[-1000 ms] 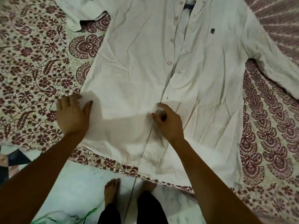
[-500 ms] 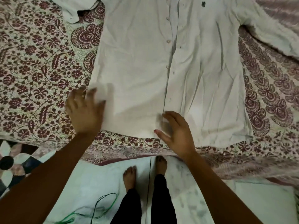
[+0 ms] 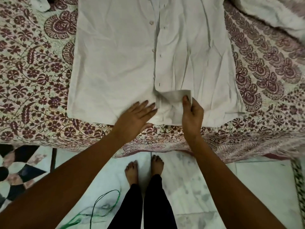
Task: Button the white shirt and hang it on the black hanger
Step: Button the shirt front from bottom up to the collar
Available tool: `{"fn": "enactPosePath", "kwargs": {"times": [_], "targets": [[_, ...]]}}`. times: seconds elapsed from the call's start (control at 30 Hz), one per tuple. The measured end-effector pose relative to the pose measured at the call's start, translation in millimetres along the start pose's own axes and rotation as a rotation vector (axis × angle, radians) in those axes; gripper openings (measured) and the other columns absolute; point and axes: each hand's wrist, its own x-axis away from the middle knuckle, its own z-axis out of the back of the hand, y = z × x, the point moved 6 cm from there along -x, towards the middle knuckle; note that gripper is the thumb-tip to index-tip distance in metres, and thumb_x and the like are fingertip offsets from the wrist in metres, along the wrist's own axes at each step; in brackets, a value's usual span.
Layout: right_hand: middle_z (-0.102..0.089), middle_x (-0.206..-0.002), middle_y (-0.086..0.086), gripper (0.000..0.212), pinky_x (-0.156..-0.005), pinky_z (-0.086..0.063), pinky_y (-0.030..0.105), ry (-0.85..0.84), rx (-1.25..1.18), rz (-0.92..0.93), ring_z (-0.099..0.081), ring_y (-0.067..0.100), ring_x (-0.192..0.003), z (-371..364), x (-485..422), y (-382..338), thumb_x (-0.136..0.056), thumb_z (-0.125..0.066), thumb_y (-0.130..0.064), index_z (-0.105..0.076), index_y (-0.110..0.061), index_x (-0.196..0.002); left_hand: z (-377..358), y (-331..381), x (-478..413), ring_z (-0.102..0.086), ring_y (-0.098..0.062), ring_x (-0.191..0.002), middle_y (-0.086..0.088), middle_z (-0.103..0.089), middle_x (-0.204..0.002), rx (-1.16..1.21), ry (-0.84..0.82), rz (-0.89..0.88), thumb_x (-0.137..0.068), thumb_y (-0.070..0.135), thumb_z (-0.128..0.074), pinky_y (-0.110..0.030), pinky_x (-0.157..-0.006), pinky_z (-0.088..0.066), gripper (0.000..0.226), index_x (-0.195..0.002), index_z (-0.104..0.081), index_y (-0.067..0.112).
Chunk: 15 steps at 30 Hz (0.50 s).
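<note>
The white shirt lies front up and unbuttoned on the patterned bedspread, its hem toward me. Small buttons run down the left panel's edge, with buttonholes on the right panel. My right hand pinches the bottom corner of the right panel and has folded it back and lifted it. My left hand lies flat, fingers spread, on the left panel's lower edge next to the opening. No black hanger is in view.
The maroon-and-cream floral bedspread covers the bed, whose near edge runs across the middle. Below it is a marble floor with my bare feet and a green cord. One sleeve trails off at the upper right.
My left hand slid right from the shirt's left side to the centre opening. My right hand took hold of the right panel's bottom corner and turned it up. The view tilted down.
</note>
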Motion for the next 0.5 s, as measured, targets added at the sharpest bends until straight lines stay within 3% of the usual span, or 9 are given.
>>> {"fn": "enactPosePath", "kwargs": {"times": [0.07,0.13,0.2,0.27,0.33,0.4,0.5], "targets": [[-0.061,-0.071,-0.007,0.020,-0.062,-0.044,0.017,0.060,-0.103,-0.019,-0.055,-0.001,-0.068,-0.7,2.5,-1.4,-0.098,-0.047,-0.018,-0.063,-0.016,-0.085,5.0,1.6,-4.9,-0.053,-0.030,-0.122,-0.008,-0.057,-0.131,0.076,0.049,0.036,-0.090,0.031,-0.037,-0.046,-0.102,-0.038,0.044,-0.124,-0.059,0.013],[-0.069,-0.097,0.001,0.025,-0.078,-0.050,0.021,-0.078,-0.030,-0.002,-0.062,0.007,-0.093,-13.3,13.2,4.1,-0.097,-0.046,-0.028,-0.065,-0.016,-0.107,8.9,2.2,-3.7,-0.053,-0.030,-0.122,-0.008,-0.057,-0.130,0.161,0.105,0.049,-0.091,0.027,-0.038,-0.047,-0.105,-0.033,0.041,-0.123,-0.060,0.013],[-0.056,-0.133,0.007,0.032,-0.105,-0.039,0.037,-0.311,0.240,0.117,-0.048,0.023,-0.128,-26.8,21.8,17.8,-0.095,-0.048,-0.030,-0.057,-0.026,-0.125,9.0,2.2,1.5,-0.049,-0.028,-0.126,-0.008,-0.055,-0.133,0.176,0.132,0.026,-0.092,0.027,-0.036,-0.043,-0.109,-0.030,0.042,-0.126,-0.057,0.015],[-0.046,-0.143,0.010,0.039,-0.113,-0.026,0.043,-0.463,0.607,0.351,-0.034,0.033,-0.137,-34.7,27.4,26.5,-0.087,-0.054,-0.022,-0.059,-0.019,-0.125,3.9,2.9,6.9,-0.048,-0.031,-0.127,-0.010,-0.056,-0.132,0.152,0.117,-0.014,-0.095,0.027,-0.033,-0.042,-0.111,-0.027,0.041,-0.125,-0.057,0.012],[-0.055,-0.134,0.010,0.041,-0.105,-0.039,0.043,-0.429,0.753,0.446,-0.045,0.036,-0.126,-33.3,24.7,22.0,-0.078,-0.060,-0.028,-0.065,-0.013,-0.116,1.0,3.0,8.9,-0.048,-0.032,-0.127,-0.011,-0.057,-0.131,0.128,0.100,-0.021,-0.099,0.032,-0.026,-0.041,-0.110,-0.025,0.045,-0.121,-0.059,0.009],[-0.065,-0.114,0.008,0.038,-0.085,-0.048,0.037,-0.347,0.767,0.529,-0.056,0.033,-0.104,-30.2,24.1,6.9,-0.075,-0.065,-0.031,-0.069,-0.012,-0.107,2.1,7.5,9.6,-0.046,-0.031,-0.128,-0.010,-0.056,-0.132,0.141,0.113,-0.033,-0.098,0.035,-0.031,-0.040,-0.110,-0.027,0.045,-0.121,-0.060,0.011],[-0.070,-0.090,0.008,0.022,-0.063,-0.051,0.031,-0.384,0.818,0.616,-0.063,0.031,-0.078,-37.4,27.5,-6.5,-0.076,-0.070,-0.015,-0.072,-0.013,-0.098,12.9,16.9,8.6,-0.054,-0.028,-0.119,-0.008,-0.062,-0.124,0.241,0.233,-0.025,-0.094,0.030,-0.042,-0.035,-0.103,-0.038,0.034,-0.113,-0.065,0.013]]}}
